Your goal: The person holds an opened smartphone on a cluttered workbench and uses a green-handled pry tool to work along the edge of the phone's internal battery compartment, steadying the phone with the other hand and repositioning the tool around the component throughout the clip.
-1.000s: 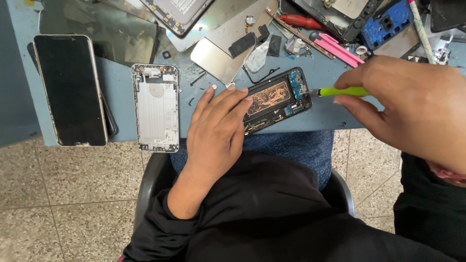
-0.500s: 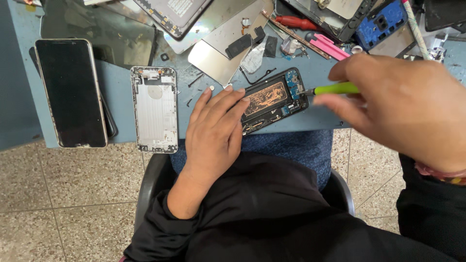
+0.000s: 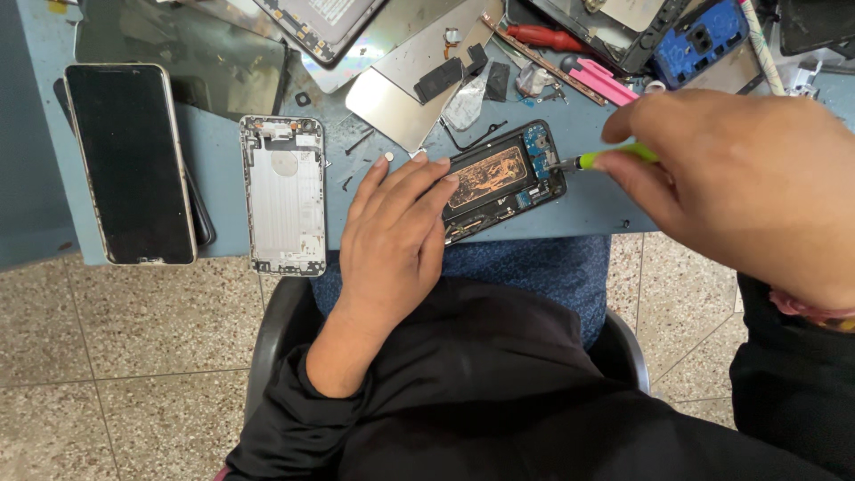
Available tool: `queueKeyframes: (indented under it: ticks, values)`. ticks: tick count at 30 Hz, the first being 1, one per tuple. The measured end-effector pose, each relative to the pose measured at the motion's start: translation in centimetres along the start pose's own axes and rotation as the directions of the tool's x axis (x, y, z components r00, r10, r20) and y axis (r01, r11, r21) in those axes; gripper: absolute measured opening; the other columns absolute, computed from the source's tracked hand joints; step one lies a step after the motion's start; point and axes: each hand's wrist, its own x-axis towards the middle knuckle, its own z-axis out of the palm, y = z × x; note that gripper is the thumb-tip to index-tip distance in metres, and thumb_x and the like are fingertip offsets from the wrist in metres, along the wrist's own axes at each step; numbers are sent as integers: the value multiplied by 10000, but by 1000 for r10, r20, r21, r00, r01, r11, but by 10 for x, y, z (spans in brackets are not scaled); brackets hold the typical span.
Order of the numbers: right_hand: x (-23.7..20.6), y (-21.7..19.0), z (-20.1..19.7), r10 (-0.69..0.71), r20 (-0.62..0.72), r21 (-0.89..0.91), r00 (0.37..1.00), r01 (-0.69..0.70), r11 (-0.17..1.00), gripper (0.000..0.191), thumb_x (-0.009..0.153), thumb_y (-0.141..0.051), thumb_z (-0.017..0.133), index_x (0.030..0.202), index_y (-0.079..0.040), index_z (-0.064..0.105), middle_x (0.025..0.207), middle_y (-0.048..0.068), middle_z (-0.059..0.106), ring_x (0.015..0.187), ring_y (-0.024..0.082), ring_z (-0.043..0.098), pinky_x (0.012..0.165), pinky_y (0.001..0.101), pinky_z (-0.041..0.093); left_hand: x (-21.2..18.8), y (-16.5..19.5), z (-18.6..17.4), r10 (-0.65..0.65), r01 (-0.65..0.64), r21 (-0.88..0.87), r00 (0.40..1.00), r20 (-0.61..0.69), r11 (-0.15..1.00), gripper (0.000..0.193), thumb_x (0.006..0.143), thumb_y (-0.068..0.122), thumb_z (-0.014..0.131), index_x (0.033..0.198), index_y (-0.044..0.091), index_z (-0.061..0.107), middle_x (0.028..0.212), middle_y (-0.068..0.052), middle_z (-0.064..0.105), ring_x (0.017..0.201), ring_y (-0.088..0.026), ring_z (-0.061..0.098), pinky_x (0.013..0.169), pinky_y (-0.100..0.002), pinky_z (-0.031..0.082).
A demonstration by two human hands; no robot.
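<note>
From the head view, an opened phone (image 3: 503, 183) lies tilted at the near edge of a blue table (image 3: 588, 200), its back off and the copper coil and blue board showing. The left hand (image 3: 392, 236) lies flat over the phone's left end, fingers spread only narrowly, fingertips (image 3: 445, 178) pressing on the frame; nothing is gripped, it just pins the phone down. The phone runs out to the right from under those fingers.

The right hand (image 3: 739, 178) comes in from the right, large and close to the camera, pinching a green-handled screwdriver (image 3: 606, 158) between thumb and fingers. The metal tip touches the phone's far right corner, by the blue board.

Left of the left hand lies a silver phone shell (image 3: 282, 196), inside up, and further left a dark phone (image 3: 131, 160) lies screen up. Beyond the opened phone sit a metal plate (image 3: 401, 93), a pink tool (image 3: 606, 82), a red-handled tool (image 3: 552, 37) and loose small parts. A tiny round part (image 3: 389, 157) lies just beyond the left hand's fingers.
</note>
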Motion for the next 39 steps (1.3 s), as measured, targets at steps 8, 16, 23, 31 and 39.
queueKeyframes:
  ticks: [8,16,23,31,39]
  values:
    - [2,2,-1,-16,-40,27,999,17,1000,354,889,-365,782,1118,-111,692,845,21,685,673,186,703,536,324,531,0,2,0,-7,7,5,1000,1,1000,326,937,21,653,1257,74,689,1371,-70,661,1342,-284,613,1245,-495,381]
    - [0,4,1,-116,-85,46,990,120,992,255,860,-248,792,1057,-113,701,936,52,713,644,157,699,498,291,510,1,1,0,7,-7,0,1000,-2,1000,328,939,18,656,1261,71,688,1374,-73,658,1347,-286,608,1246,-494,379]
    - [2,4,1,-9,-19,-79,1000,8,997,246,896,-307,789,1069,-152,709,786,-25,686,623,142,689,519,294,522,0,2,0,1,-1,0,1000,-7,1000,331,931,12,654,1255,69,690,1367,-76,662,1342,-285,616,1245,-498,386]
    - [3,2,1,13,-5,-20,1000,-13,1000,307,916,-313,834,1112,-107,718,835,-3,692,662,157,698,544,312,537,1,1,-1,9,-9,-12,1000,-1,1000,342,925,11,656,1261,63,690,1372,-84,660,1346,-294,611,1239,-498,385]
    - [0,1,-3,-153,-136,10,979,156,988,181,815,-149,810,970,-140,718,921,-19,719,731,177,719,562,309,538,2,3,-1,-2,2,-19,1000,-11,1000,322,931,6,657,1244,68,695,1363,-79,666,1343,-283,616,1243,-495,388]
